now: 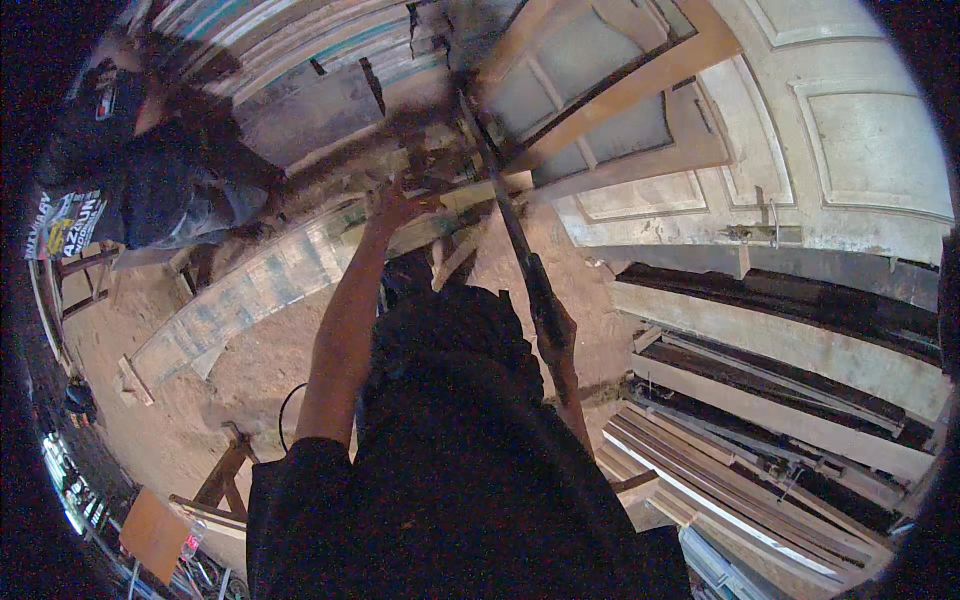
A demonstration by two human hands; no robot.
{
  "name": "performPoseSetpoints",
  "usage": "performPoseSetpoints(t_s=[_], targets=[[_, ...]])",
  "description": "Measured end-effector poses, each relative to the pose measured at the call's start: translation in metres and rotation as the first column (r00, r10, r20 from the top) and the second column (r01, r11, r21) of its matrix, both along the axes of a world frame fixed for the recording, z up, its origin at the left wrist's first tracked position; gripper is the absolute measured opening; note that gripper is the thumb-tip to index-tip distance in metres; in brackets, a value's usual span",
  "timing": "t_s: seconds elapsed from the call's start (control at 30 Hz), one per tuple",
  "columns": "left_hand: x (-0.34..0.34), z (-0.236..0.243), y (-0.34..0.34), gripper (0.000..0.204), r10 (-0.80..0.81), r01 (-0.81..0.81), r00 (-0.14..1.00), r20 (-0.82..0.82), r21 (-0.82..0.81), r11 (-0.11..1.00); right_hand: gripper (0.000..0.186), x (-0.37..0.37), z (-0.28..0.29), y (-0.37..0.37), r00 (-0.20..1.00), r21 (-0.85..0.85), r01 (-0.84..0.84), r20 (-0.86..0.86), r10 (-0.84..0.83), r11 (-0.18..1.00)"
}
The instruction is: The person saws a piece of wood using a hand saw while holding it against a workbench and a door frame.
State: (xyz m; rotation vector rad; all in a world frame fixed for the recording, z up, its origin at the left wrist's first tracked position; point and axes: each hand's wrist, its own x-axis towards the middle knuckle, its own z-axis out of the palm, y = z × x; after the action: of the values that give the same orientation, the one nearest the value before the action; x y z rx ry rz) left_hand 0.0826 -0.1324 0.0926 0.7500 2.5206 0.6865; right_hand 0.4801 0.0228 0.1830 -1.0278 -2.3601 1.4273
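Observation:
My left hand (396, 206) reaches forward and presses, fingers spread, on a pale wooden piece (455, 205) at the end of a workbench. My right hand (557, 336) is closed around the dark handle of a long, thin dark tool (500, 200). It looks like a saw or a bar, and its blade runs up and away to the wood just right of my left hand. Where the tip meets the wood is blurred. My dark shirt fills the lower middle of the view.
A long pale plank (250, 290) lies to the left on trestles. Another person in a dark shirt (170, 180) bends at its far end. White panelled doors (830, 140) and a wooden frame (640, 85) lean ahead right. Stacked timber (760, 440) lies right. A trestle (215, 490) stands on the sawdust floor.

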Motion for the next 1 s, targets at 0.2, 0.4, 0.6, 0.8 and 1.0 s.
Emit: performPoseSetpoints(t_s=[0.2,0.4,0.6,0.8,1.0], targets=[[-0.009,-0.009,0.008,0.136,-0.041,0.055,0.998,0.049,-0.31,0.949,0.052,-0.007,0.012,-0.001,1.0,0.035,0.005,-0.019,-0.005,0.999],[-0.004,0.008,0.022,0.144,-0.001,0.066,0.975,0.222,-0.288,0.955,0.052,0.007,-0.008,0.008,1.0,0.058,0.004,-0.028,-0.002,0.998],[-0.017,-0.012,0.013,0.146,-0.012,0.069,0.988,0.153,-0.369,0.927,0.048,-0.012,0.005,0.002,0.999,-0.062,0.03,-0.038,-0.033,0.998],[-0.017,-0.012,0.021,0.146,-0.034,0.083,0.991,0.13,-0.389,0.917,0.041,-0.017,0.011,0.005,0.991,0.033,0.017,-0.135,-0.013,0.999],[-0.021,-0.022,0.015,0.142,-0.032,0.091,0.99,0.136,-0.453,0.887,0.04,-0.023,0.011,0.004,0.998,0.052,-0.011,-0.061,0.015,0.999]])
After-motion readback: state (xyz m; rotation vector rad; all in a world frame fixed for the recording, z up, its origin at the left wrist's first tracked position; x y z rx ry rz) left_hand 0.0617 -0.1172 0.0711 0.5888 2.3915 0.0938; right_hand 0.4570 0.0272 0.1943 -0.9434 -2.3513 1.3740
